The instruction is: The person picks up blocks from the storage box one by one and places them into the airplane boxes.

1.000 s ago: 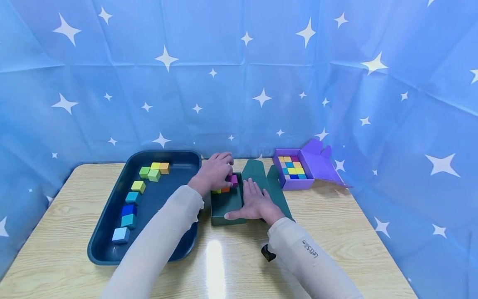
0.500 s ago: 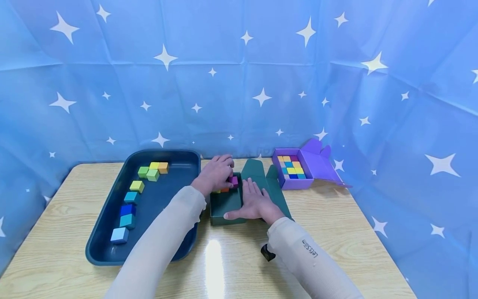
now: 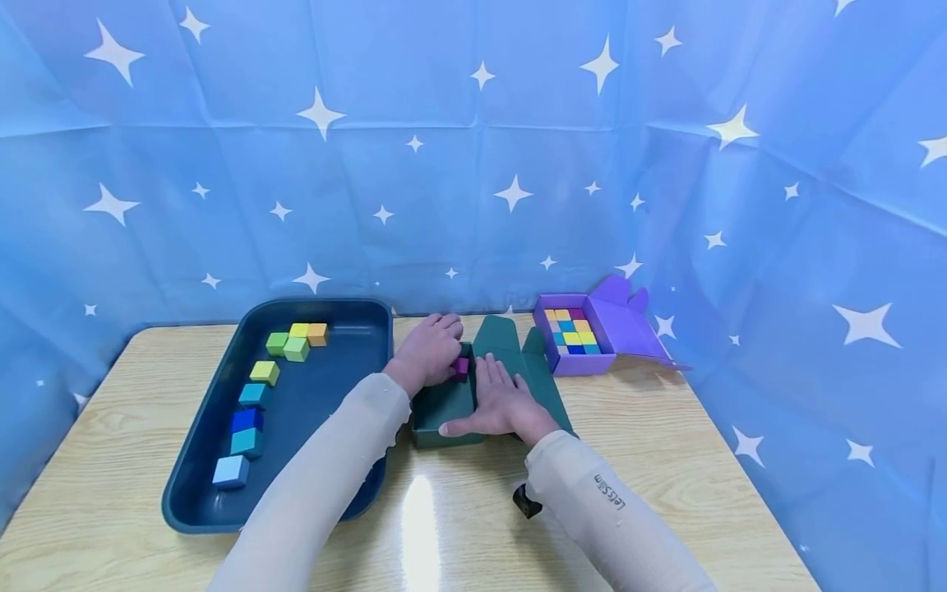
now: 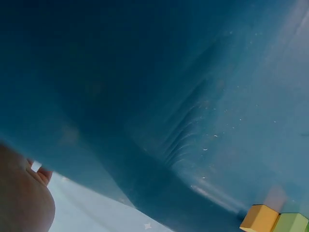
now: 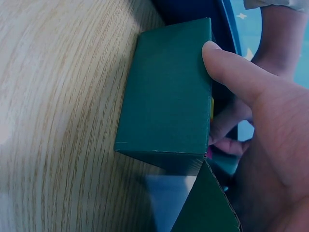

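My left hand (image 3: 427,353) reaches down into a small green box (image 3: 445,436), its fingers bent over the far end. Thumb and fingers pinch a magenta cube (image 3: 462,370) there, though the hand covers most of that grip. Along the box's right wall lies my right hand (image 3: 498,403), fingers straight and thumb spread. The right wrist view shows that thumb (image 5: 236,72) on the near rim of the green box (image 5: 166,96), with a bit of yellow inside. In the left wrist view, only part of the left hand (image 4: 24,193) appears, beyond the tray's wall.
A dark blue tray (image 3: 333,419) at left holds several loose cubes, including a light blue one (image 3: 231,472). The green lid (image 3: 533,362) stands folded out rightward. Farther right, an open purple box (image 3: 584,367) contains packed cubes. A starry curtain (image 3: 436,222) hangs behind the table.
The left hand has sunk slightly nearer and lower in the box, and the magenta cube has shifted down with it. Orange and yellow cubes seen before are now hidden. The right hand stays put.
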